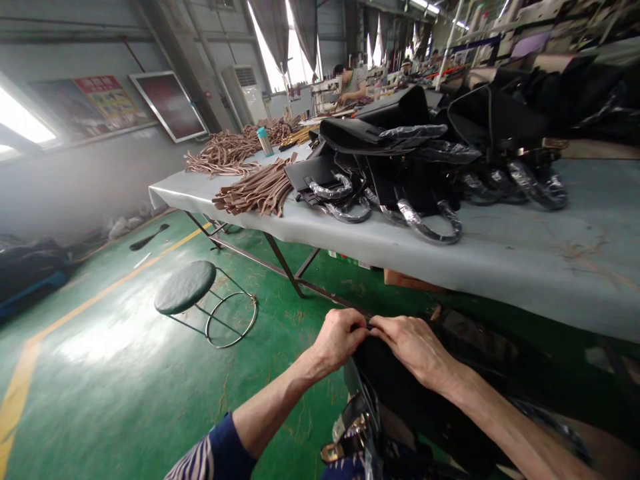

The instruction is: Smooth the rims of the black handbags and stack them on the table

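Note:
A black handbag [420,393] with gold-coloured metal fittings lies close to my body, low in the view. My left hand [341,339] is closed on its upper edge, thumb and fingers pinched together. Right beside it, my right hand [413,347] grips the same edge, its fingertips almost meeting those of the left. Whatever sits between the fingertips is too small to make out. The lower part of the bag runs under my right forearm.
A long table [500,260] with a grey cover stands ahead. On it are black handbags [400,167] with plastic-wrapped handles, bundles of brown strips [260,190] and a teal-capped bottle [265,141]. A round stool [186,288] stands on the green floor to the left.

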`<state>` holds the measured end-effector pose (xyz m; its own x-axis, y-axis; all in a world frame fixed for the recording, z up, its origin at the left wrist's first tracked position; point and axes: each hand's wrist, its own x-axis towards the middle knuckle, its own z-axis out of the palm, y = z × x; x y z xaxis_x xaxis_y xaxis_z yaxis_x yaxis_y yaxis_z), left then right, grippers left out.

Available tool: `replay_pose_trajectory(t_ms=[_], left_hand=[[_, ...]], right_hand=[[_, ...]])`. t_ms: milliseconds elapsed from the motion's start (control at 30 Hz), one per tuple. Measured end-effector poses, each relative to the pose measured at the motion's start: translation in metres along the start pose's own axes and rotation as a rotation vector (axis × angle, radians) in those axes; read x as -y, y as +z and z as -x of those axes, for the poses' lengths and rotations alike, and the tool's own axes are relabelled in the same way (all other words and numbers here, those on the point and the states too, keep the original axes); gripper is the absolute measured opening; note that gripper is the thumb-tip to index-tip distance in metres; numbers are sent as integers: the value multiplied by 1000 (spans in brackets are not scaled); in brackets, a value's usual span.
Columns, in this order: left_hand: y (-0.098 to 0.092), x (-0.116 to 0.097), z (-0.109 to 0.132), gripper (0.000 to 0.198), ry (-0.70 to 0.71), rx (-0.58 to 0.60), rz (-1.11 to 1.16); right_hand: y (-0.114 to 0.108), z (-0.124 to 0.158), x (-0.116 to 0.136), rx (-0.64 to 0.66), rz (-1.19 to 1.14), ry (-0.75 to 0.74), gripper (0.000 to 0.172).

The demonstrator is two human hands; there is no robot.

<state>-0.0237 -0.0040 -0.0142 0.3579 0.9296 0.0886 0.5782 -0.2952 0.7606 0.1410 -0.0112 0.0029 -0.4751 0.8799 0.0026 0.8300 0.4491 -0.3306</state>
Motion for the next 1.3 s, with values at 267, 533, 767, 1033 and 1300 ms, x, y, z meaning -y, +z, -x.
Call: replay_pose_trajectory(t_ms=[267,533,767,1033,1300], left_hand=[[-1,2,4,14,19,-74,172],[-7,3,4,46,-206,-34,102],[-16,10,4,26,-310,73,105],[-18,17,5,20,-314,78,248],[-7,25,7,20,-394,16,403]], right_hand=[[4,-2,1,49,96,74,22],[3,-3,0,59,90,92,25],[9,-3,-6,36,99,67,25],[6,-5,-4,24,88,49,30],[3,-12,9,57,74,39,21]])
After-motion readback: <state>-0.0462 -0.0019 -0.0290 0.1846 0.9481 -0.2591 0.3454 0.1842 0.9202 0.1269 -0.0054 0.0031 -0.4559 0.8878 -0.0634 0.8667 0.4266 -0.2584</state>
